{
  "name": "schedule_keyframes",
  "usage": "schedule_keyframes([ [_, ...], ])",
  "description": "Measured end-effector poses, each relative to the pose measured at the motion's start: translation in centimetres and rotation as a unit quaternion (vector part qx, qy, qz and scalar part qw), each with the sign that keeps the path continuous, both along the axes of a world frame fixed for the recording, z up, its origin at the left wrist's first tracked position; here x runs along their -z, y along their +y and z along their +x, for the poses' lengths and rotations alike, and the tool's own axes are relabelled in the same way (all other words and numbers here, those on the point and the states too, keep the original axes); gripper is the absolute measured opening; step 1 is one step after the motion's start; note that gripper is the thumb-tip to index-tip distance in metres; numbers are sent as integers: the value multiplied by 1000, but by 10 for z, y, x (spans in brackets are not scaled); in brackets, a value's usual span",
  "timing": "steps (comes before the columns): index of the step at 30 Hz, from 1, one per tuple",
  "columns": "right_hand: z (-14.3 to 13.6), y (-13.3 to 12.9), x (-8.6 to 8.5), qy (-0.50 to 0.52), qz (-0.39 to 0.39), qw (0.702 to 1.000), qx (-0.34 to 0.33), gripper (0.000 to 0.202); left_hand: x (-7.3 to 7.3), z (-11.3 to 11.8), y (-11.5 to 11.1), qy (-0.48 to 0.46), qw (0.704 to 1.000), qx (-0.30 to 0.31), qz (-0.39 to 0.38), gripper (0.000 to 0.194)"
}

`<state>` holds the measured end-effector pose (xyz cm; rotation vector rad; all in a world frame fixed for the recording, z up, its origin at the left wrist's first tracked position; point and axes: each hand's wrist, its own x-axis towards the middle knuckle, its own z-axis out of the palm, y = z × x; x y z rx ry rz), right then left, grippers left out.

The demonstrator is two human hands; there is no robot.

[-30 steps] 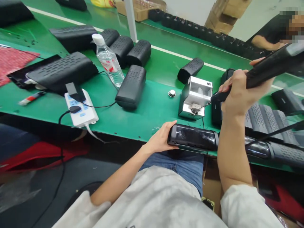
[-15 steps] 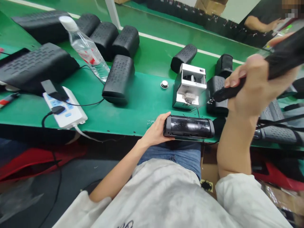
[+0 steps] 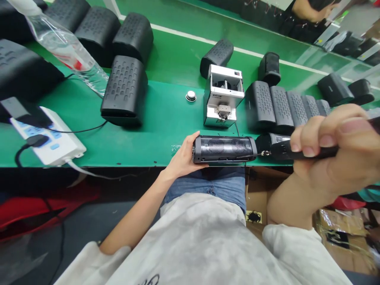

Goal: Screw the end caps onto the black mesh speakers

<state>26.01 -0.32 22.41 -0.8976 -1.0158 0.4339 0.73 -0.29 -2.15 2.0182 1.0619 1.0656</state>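
At the bench's front edge lies a black speaker [image 3: 225,148] with a perforated front. Its left end is gripped by my left hand [image 3: 183,157], thumb on top and fingers below. My right hand [image 3: 335,142] is wrapped round a black electric screwdriver [image 3: 283,150], held roughly level and pointing left. The metal tip is close to the speaker's right end; I cannot tell whether they touch. Behind the speaker stands a silver screw feeder [image 3: 225,93], and a small round metal dish [image 3: 190,96] sits left of it.
Several black speaker housings [image 3: 261,105] stand in a row at right, and more [image 3: 124,89] are at left. A water bottle [image 3: 68,49] and a white power strip [image 3: 56,138] with cords lie left on the green bench [image 3: 166,107]. A person's arm [image 3: 308,11] shows far off.
My right hand has brought the screwdriver down from above the right side to the speaker's right end. My left hand keeps its grip. The camera view has shifted to the right.
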Motion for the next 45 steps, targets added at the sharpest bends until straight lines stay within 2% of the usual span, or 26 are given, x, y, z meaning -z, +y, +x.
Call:
schedule_keyframes([
  [1,-1,1,5,-18,22,999,-29,30,0,0,0,1,1000,-1,-1,134],
  [3,-1,3,18,-45,52,992,-105,35,-1,0,0,2,1000,-3,-2,134],
  [7,-1,6,47,-44,42,976,-208,37,-3,-4,0,14,1000,-2,-11,133],
  [12,0,5,71,-55,-4,976,-209,30,2,-12,0,48,998,-30,-28,109],
  [16,2,13,81,-86,-23,976,-200,36,16,-18,9,51,996,-67,-10,110],
  [23,1,17,80,-69,-46,974,-211,51,20,-15,10,40,994,-97,-31,112],
  [27,7,11,76,-49,-48,965,-254,44,16,-12,11,49,996,-71,-9,113],
  [29,11,5,64,-39,-43,952,-301,36,10,-11,7,48,997,-57,-14,114],
  [32,19,6,32,-23,-3,927,-375,41,2,-9,1,40,998,-37,-33,122],
  [34,21,18,8,-26,56,931,-360,37,0,-8,-1,35,998,-29,-38,129],
  [36,14,41,-9,-23,114,952,-283,32,-1,-7,-2,29,999,-25,-36,134],
  [38,0,73,-13,-17,148,969,-198,31,-1,-7,-3,24,999,-20,-35,136],
  [40,-17,109,-5,-24,153,975,-158,32,-1,-7,-4,19,999,-16,-38,137],
  [42,-29,142,11,-37,142,977,-155,33,-1,-7,-5,16,999,-17,-43,137],
  [45,-39,173,34,-63,125,981,-137,33,-3,-6,-6,17,998,-22,-49,137],
])
